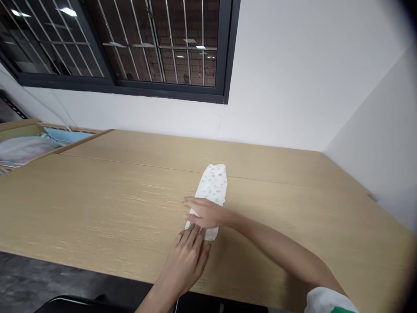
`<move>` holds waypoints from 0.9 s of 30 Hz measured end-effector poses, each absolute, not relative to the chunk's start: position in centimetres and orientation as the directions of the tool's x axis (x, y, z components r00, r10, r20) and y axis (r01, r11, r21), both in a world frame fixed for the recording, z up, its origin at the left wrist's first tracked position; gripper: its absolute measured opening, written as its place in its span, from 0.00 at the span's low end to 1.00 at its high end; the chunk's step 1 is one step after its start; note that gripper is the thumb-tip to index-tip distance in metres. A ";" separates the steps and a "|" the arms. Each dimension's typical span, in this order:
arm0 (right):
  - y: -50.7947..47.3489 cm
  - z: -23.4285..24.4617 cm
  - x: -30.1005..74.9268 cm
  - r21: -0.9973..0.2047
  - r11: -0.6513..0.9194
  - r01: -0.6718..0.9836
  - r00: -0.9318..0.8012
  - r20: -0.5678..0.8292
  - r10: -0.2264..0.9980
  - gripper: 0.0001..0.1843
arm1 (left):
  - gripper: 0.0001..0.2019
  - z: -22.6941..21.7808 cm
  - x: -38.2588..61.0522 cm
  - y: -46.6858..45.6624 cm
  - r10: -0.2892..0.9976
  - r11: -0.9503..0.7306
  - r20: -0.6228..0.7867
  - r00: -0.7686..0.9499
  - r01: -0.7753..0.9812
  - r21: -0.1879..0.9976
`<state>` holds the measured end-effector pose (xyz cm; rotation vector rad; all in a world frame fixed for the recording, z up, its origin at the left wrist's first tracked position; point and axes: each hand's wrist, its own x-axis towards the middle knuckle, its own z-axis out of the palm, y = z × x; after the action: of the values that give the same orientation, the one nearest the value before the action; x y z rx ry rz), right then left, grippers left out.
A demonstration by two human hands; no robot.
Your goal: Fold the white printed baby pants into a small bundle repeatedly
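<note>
A narrow strip of folded white cloth (213,182) with small dark printed figures lies flat on the wooden tabletop, its long side running away from me. Across its lower half rests my right hand (205,211), fingers stretched out to the left and the palm turned down. My left hand (189,254) comes in from below, its fingers lying at the near end of the cloth with the thumb held apart. The left fingertips are partly hidden under my right hand. Neither hand grips the cloth. What kind of garment or cloth it is, I cannot tell.
The wooden tabletop (107,204) meets a white wall (276,87) at the back and right. At the far left stands a wood-edged bin (87,138) with white and light blue fabric in it. A barred window (169,43) is above. A black chair (74,304) shows below.
</note>
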<state>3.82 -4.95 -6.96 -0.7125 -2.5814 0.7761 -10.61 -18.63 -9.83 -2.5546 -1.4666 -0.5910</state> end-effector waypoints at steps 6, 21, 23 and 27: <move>-6.3 -9.8 5.0 -0.547 0.747 0.378 -0.854 0.104 0.509 0.32 | 0.15 -12.5 -10.3 -19.2 0.794 -0.495 0.431 0.428 0.867 0.051; 10.4 -11.5 7.3 -0.239 0.512 0.825 -0.513 0.066 0.856 0.37 | 0.25 -13.9 -10.5 -19.7 0.784 -0.490 0.515 0.347 0.855 0.169; 11.9 -11.7 7.7 -0.227 0.478 0.848 -0.479 0.055 0.876 0.35 | 0.24 -13.8 -10.5 -19.8 0.786 -0.488 0.509 0.351 0.858 0.161; 12.8 -12.4 8.0 -0.206 0.476 0.855 -0.472 0.070 0.879 0.33 | 0.22 -13.9 -10.5 -19.8 0.801 -0.472 0.477 0.363 0.872 0.129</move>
<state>8.05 12.80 -12.38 -1.5137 -2.5525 0.2130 -10.51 -19.81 -13.86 -2.4698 -1.5274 -0.7353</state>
